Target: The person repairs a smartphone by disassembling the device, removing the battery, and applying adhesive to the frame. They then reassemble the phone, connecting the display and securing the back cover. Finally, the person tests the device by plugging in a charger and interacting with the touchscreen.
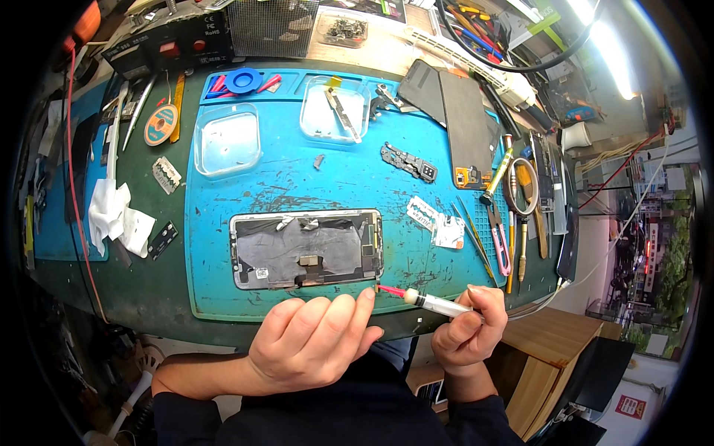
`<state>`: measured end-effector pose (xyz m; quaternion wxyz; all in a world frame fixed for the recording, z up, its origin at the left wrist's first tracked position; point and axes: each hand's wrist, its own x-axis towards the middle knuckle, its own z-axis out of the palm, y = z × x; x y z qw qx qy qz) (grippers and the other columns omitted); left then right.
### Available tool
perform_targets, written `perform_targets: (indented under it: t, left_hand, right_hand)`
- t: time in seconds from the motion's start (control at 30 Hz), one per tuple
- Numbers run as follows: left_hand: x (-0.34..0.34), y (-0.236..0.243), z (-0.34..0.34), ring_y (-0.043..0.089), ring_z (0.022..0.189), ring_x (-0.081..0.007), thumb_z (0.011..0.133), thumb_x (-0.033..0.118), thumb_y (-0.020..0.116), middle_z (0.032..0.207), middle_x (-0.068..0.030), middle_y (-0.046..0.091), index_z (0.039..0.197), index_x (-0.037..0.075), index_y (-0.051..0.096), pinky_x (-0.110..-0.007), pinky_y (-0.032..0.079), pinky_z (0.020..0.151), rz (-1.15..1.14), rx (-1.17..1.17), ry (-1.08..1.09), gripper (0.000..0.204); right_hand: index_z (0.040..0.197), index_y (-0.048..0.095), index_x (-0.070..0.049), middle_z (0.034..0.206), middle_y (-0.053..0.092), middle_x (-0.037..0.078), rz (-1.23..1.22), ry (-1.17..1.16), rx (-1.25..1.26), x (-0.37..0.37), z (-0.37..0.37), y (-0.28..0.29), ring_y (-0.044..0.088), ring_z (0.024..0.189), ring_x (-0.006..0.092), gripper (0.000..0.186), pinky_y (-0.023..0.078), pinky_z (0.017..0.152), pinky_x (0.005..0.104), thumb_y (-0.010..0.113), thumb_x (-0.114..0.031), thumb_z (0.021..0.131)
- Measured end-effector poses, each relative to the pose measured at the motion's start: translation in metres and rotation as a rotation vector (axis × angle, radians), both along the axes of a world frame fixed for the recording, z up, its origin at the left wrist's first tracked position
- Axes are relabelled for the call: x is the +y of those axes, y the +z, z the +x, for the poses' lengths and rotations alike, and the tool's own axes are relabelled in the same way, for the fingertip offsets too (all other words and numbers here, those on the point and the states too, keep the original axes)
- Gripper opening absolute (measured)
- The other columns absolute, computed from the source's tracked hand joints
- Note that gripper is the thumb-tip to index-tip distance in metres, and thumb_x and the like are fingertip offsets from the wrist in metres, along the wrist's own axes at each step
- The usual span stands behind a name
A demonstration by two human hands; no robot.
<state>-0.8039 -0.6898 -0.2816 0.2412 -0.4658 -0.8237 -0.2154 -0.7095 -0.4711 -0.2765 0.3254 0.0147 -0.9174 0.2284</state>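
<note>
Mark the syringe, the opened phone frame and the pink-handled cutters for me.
syringe (439, 302): head view, on its clear barrel, held by the right hand.
opened phone frame (306, 249): head view, middle of its dark inside.
pink-handled cutters (503, 249): head view, on a pink handle.

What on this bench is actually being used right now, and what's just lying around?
In use:
right hand
syringe
left hand
opened phone

Lying about:
two clear trays
tweezers
solder wick spool
white wipes

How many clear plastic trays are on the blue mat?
2: an empty-looking clear tray at the mat's upper left, and another tray to its right holding a metal strip. Clutter might hide others.
</note>
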Motion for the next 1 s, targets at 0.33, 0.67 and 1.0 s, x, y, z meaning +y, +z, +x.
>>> perform_targets:
  t: [0.33,0.67,1.0]
  left_hand:
    - [0.0000,-0.0003,0.0002,0.056,0.084,-0.0153,0.100,0.036,0.064,0.097,0.0006,0.061,0.109,0.009,0.082,-0.031,0.045,0.072,-0.011,0.011,0.005,0.033]
    - [0.0001,0.0008,0.0000,0.056,0.084,-0.0153,0.100,0.036,0.064,0.097,0.0005,0.061,0.110,0.008,0.082,-0.031,0.046,0.072,-0.024,0.009,0.003,0.034]
    - [0.0006,0.0014,0.0010,0.057,0.084,-0.0116,0.100,0.034,0.062,0.098,0.0039,0.063,0.110,0.011,0.081,-0.029,0.044,0.077,-0.025,-0.008,0.030,0.031]
  right_hand:
    - [0.125,0.052,0.006,0.093,0.054,0.012,0.022,-0.010,0.013,0.0001,0.0009,-0.0021,0.046,0.068,0.0128,0.031,0.040,0.060,0.0266,0.044,-0.021,0.111]
    - [0.124,0.051,0.006,0.093,0.052,0.012,0.014,0.009,0.022,0.0016,0.0009,-0.0027,0.045,0.065,0.0125,0.031,0.039,0.058,0.0266,0.044,-0.021,0.111]
    - [0.124,0.051,0.005,0.088,0.051,0.011,0.006,0.035,0.017,0.0025,-0.0001,0.0003,0.046,0.066,0.0128,0.029,0.038,0.058,0.0266,0.045,-0.020,0.110]
